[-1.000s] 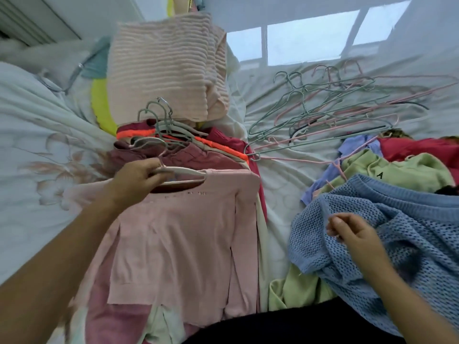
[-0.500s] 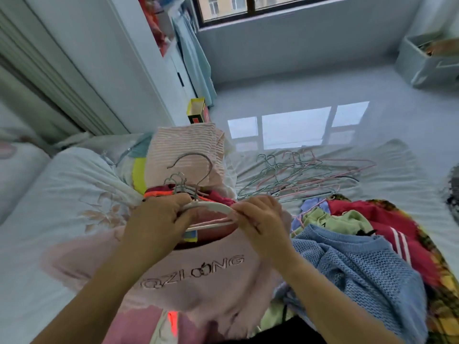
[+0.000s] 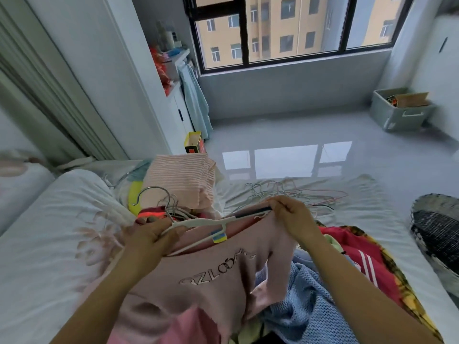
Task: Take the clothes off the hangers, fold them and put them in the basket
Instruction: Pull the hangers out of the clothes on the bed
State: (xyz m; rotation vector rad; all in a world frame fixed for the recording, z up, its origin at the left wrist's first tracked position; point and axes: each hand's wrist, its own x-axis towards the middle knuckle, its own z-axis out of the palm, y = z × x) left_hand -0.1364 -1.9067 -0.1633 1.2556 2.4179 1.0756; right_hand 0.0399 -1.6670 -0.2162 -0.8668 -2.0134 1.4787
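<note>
While left hand [image 3: 154, 234] grips white hanger [image 3: 203, 222], right hand [image 3: 290, 217] pinches pink sweater [image 3: 211, 289] shoulder at hanger end.

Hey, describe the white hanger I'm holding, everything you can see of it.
The white hanger, plastic-looking, has a metal hook and a dark sleeve on one bared arm. It tilts, with that end raised. The left hand grips its neck; the right hand pinches the pink top at the dark tip. The top hangs beneath it.
</note>
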